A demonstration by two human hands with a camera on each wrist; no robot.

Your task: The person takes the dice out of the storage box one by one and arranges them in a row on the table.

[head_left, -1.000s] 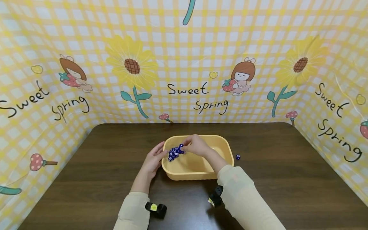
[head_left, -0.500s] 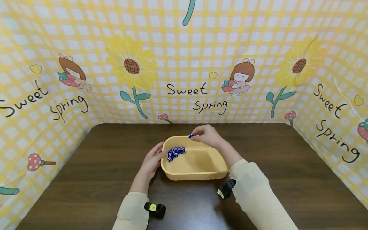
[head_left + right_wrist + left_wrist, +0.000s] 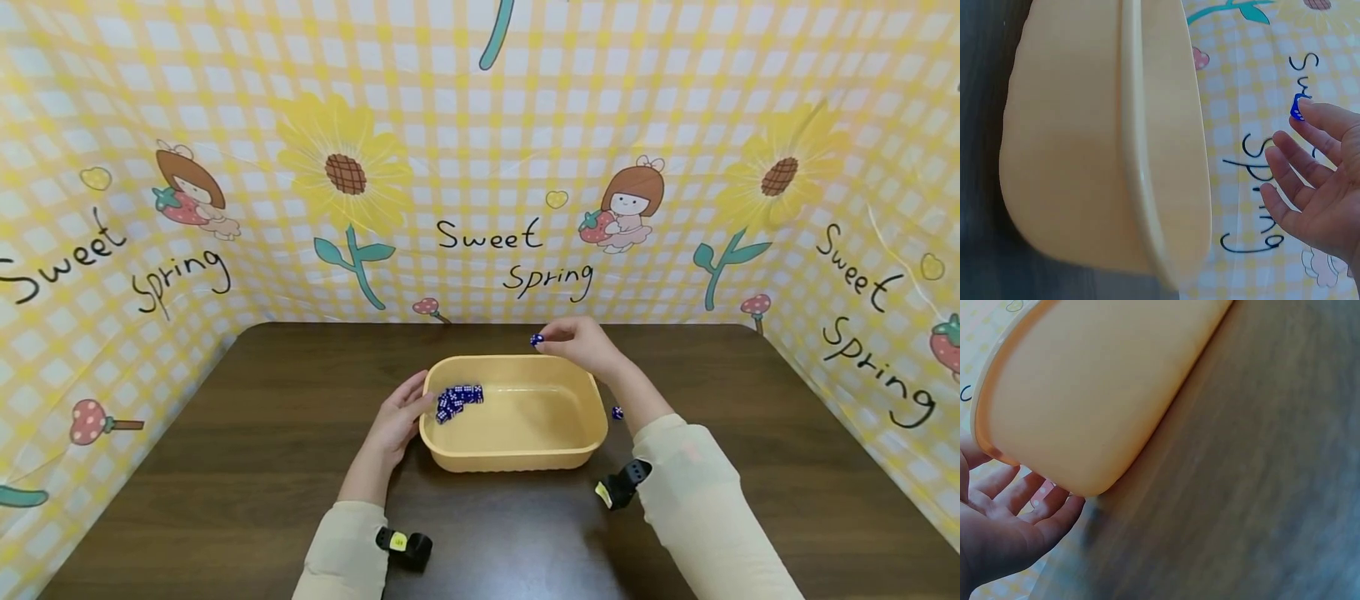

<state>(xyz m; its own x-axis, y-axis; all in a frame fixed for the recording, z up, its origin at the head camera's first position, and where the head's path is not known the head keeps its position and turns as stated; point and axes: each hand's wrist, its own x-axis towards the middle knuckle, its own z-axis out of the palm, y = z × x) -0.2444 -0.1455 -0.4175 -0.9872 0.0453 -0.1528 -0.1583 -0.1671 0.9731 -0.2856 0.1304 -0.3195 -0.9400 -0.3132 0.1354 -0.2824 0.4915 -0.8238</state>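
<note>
A pale yellow plastic tub (image 3: 517, 454) stands on the table. Its left end is held by my left hand (image 3: 397, 423), thumb over the rim and fingers (image 3: 1054, 519) along the outside wall. Several dark blue dice (image 3: 459, 402) with white pips lie bunched inside, at the tub's left end. Above the tub's far rim, my right hand (image 3: 588, 343) pinches one blue die (image 3: 1297, 107) between thumb and index finger, the other fingers spread loosely. Another blue die (image 3: 617, 412) lies on the table just right of the tub, close to the right wrist.
The dark wooden table (image 3: 225, 467) reaches back to a yellow checked cloth (image 3: 480, 167) hung around its back and sides. Black wrist cameras (image 3: 405, 547) are strapped over both sleeves.
My right hand has lifted a die out of the tub and carried it up, right and past the far rim. The left hand has stayed at the tub's left end.
</note>
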